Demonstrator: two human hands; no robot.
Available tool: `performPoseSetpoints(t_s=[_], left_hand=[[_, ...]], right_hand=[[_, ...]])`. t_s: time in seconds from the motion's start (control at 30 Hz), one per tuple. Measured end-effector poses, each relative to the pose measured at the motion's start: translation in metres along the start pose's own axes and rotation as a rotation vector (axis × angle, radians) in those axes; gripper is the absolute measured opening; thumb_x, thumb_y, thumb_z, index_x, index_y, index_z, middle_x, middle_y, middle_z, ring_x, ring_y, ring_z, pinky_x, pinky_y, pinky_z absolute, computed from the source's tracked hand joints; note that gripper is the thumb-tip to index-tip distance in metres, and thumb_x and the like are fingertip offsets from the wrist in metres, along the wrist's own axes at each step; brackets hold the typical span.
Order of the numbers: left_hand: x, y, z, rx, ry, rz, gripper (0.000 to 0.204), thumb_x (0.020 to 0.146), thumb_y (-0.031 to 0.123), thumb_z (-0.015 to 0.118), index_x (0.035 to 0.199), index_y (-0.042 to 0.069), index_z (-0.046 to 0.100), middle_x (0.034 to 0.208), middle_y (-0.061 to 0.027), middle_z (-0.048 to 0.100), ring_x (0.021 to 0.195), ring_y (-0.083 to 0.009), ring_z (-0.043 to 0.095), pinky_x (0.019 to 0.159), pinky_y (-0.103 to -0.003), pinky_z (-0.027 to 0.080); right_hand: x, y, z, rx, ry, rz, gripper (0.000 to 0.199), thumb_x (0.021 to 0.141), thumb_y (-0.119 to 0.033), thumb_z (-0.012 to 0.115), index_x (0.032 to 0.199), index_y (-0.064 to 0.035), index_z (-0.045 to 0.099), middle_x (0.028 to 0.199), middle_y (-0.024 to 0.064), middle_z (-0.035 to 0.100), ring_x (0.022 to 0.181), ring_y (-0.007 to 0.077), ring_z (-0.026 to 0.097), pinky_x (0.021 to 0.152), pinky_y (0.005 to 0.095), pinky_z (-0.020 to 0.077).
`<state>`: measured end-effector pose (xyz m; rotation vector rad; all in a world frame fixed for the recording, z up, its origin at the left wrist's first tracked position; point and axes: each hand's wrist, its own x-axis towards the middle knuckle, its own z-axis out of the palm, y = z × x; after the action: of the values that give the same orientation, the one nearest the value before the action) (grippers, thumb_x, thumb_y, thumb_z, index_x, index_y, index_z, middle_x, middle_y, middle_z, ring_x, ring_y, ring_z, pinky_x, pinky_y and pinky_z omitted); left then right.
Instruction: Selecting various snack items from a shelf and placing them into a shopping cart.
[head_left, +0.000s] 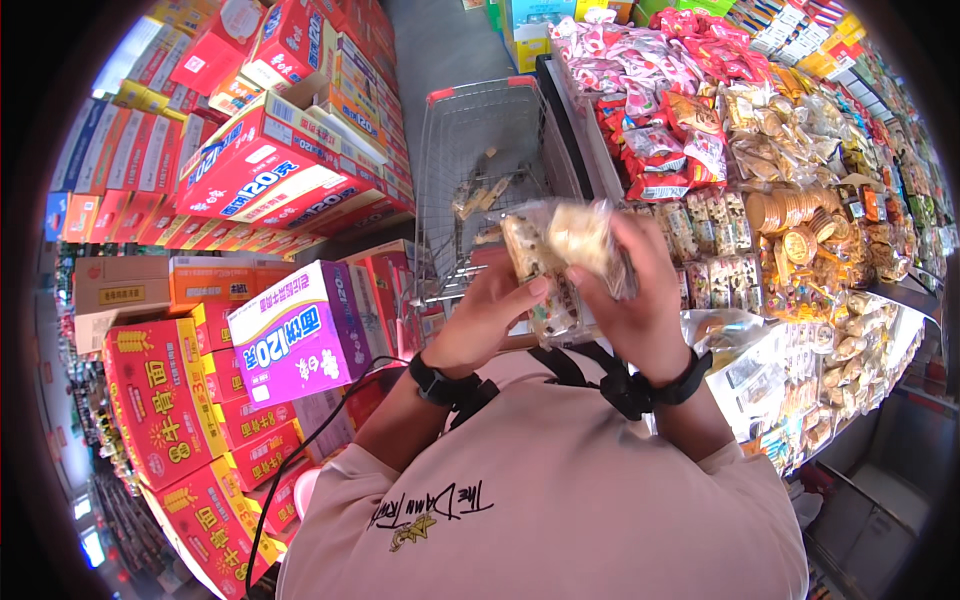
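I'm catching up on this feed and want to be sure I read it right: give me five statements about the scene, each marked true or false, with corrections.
1. The left hand and right hand both hold clear-wrapped snacks. True.
2. The shopping cart is heaped to its rim. False: only a few light-coloured things show low inside it.
3. The pink packets are on the person's left. False: the pink packets are on the right, past the cart.
4. A purple and white box stands on the person's left. True.
5. Each wrist has a dark band around it. True.
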<state>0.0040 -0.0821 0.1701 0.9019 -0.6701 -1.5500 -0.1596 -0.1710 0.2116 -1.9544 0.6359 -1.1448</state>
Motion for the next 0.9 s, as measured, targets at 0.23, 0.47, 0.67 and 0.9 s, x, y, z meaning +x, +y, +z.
performPoseSetpoints(t_s=[0.23, 0.47, 0.67, 0.9], left_hand=[[-0.007, -0.02, -0.002, -0.61, 0.03, -0.09, 0.051, 0.098, 0.026, 0.043, 0.142, 0.0, 0.039, 0.139, -0.0165, 0.051, 0.126, -0.0298, 0.052, 0.108, -0.046, 0.039], [-0.015, -0.026, 0.005, -0.561, 0.103, 0.015, 0.057, 0.091, 0.021, 0.044, 0.141, -0.006, 0.038, 0.136, -0.0212, 0.052, 0.124, -0.0335, 0.054, 0.108, -0.049, 0.039], [-0.013, -0.039, 0.004, -0.485, 0.076, 0.022, 0.055, 0.086, 0.014, 0.058, 0.138, 0.0, 0.046, 0.131, -0.0125, 0.058, 0.12, -0.0247, 0.057, 0.102, -0.043, 0.045], [-0.015, -0.027, 0.014, -0.421, 0.069, 0.063, 0.044, 0.095, 0.009, 0.053, 0.138, -0.001, 0.046, 0.13, -0.0131, 0.058, 0.12, -0.0261, 0.058, 0.101, -0.043, 0.048]], right_hand=[[-0.009, 0.003, -0.011, -0.156, -0.247, -0.27, 0.052, 0.059, 0.015, 0.058, 0.102, -0.0126, 0.07, 0.14, 0.0147, 0.048, 0.137, 0.0385, 0.04, 0.114, 0.0506, 0.0268], [-0.019, 0.014, -0.031, 0.028, -0.471, -0.18, 0.055, 0.066, 0.017, 0.051, 0.11, -0.0082, 0.072, 0.145, 0.0203, 0.043, 0.142, 0.0428, 0.031, 0.116, 0.0544, 0.0251], [-0.028, 0.029, -0.026, 0.342, -0.387, -0.07, 0.024, 0.076, 0.004, 0.069, 0.098, -0.005, 0.067, 0.134, 0.0175, 0.052, 0.14, 0.0387, 0.036, 0.114, 0.05, 0.0307], [-0.025, 0.031, -0.025, 0.405, -0.309, 0.166, 0.067, 0.077, 0.005, 0.073, 0.135, -0.0051, 0.044, 0.139, 0.0138, 0.043, 0.139, 0.029, 0.038, 0.114, 0.0439, 0.0348]])
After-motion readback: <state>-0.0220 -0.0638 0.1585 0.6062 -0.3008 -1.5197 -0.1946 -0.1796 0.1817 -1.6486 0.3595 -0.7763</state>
